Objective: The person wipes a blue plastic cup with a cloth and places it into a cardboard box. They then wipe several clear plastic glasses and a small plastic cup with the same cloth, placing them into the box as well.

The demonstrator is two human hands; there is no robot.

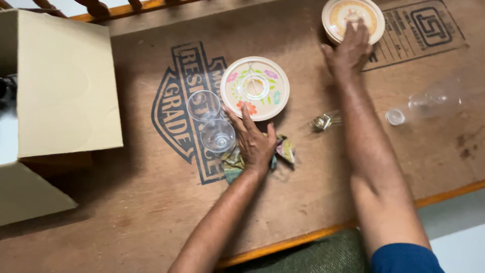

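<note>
Orange-rimmed plate (353,18) under right hand (349,50)

An open cardboard box (55,101) stands far left; a clear glass (429,103) lies on its side right; wrapped sweets (326,121) sit mid-table.

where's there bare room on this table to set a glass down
Bare patches: the near table between the cardboard box and the left hand, and the stretch between the right forearm and the lying bottle. Crowded: around the floral plate, two glasses and cloth.
</note>
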